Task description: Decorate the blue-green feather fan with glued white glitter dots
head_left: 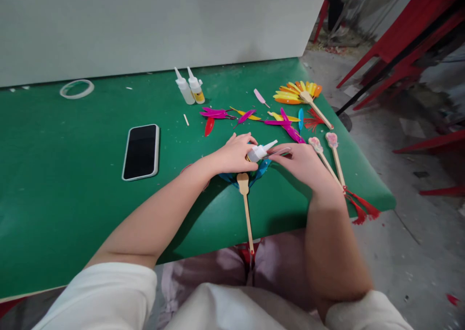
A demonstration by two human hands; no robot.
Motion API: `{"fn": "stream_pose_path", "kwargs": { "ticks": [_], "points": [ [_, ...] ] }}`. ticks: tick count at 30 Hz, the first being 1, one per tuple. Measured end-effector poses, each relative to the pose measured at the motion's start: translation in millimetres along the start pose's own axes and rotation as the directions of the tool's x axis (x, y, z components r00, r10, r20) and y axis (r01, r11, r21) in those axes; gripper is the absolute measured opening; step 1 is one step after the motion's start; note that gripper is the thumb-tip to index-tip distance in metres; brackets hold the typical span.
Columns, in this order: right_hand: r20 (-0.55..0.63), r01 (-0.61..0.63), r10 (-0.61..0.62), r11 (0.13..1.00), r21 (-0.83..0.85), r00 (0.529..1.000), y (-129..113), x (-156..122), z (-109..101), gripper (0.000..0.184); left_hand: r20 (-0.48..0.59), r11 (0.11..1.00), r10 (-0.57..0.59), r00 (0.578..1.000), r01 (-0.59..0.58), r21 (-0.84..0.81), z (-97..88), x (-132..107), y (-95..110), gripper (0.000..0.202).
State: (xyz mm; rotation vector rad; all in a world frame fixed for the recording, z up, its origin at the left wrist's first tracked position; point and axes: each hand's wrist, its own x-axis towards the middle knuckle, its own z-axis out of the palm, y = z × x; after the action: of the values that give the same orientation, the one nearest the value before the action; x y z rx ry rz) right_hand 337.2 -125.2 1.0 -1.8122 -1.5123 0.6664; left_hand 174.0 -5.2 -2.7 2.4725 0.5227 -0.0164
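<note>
My left hand (235, 154) is closed round a small white glue bottle (260, 151) whose nozzle points right. My right hand (300, 161) pinches a thin pink feather (282, 150) just beside the nozzle tip. Under both hands lies a blue feather fan (262, 168) on a wooden handle (247, 209) that runs toward the table's near edge, ending in a red tassel. Both hands rest on the green table (72, 194).
A black phone (141, 151) lies left of my hands. Two glue bottles (190, 86) stand at the back, a tape ring (76, 88) far left. Loose coloured feathers (254, 117), a yellow-orange fan (300, 94) and two wooden handles (332, 158) lie right. Red chairs (407, 35) stand beyond.
</note>
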Motion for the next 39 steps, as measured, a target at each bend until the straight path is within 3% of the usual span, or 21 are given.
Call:
{"fn": "stream_pose_path", "kwargs": {
  "ticks": [10,16,20,28,34,39],
  "points": [
    [-0.026,-0.050,0.048,0.997,-0.064,0.999,-7.6,-1.2,-6.8,0.013,-0.008,1.000,-0.019,1.000,0.019,-0.008,-2.4,-0.7,4.1,0.021],
    [-0.028,-0.041,0.039,0.996,-0.082,0.999,-7.8,-1.1,-8.4,0.013,-0.025,1.000,0.006,1.000,-0.006,-0.015,-3.2,-1.5,3.0,0.029],
    [-0.024,-0.038,0.037,0.996,-0.075,0.999,-6.4,-1.2,-8.5,0.015,-0.033,0.999,0.038,0.999,-0.039,-0.026,-4.4,-2.7,3.5,0.023],
    [-0.033,-0.029,0.027,0.999,-0.046,0.999,-0.4,-0.6,-8.4,0.015,-0.080,0.995,0.046,0.996,-0.053,-0.090,-17.3,-7.6,4.4,0.027],
    [-0.126,-0.055,0.049,0.998,-0.043,0.991,-1.9,-0.9,-13.2,0.015,-0.246,0.997,-0.016,0.969,-0.003,-0.077,-39.8,-20.9,7.8,0.028],
    [-0.281,-0.015,0.041,0.995,0.097,0.959,-0.4,1.2,-9.2,0.015,-0.482,0.951,-0.176,0.858,0.022,-0.308,-51.5,-45.5,6.7,0.029]
  ]
}}
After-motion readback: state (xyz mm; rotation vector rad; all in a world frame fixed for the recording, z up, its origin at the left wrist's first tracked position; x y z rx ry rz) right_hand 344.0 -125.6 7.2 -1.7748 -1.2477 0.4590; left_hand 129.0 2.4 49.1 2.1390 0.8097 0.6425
